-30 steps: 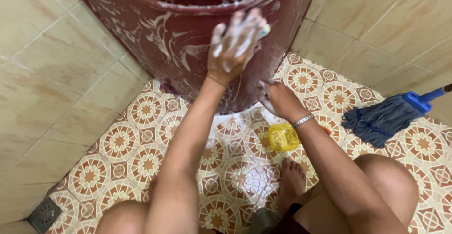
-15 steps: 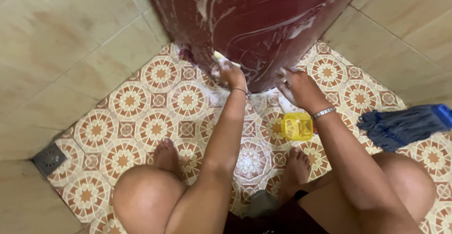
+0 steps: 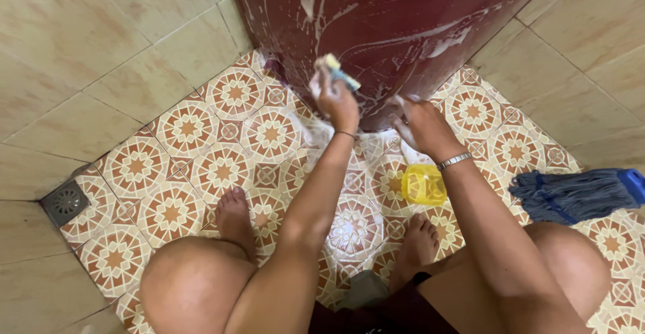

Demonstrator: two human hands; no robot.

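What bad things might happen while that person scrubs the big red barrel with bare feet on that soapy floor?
Suds have run down the red barrel onto the patterned floor tiles, so the bare feet might slip on standing up. The left hand is foamy around the sponge, which might squirt out of its grip. The yellow container sits close to the right hand and arm and might get knocked over.
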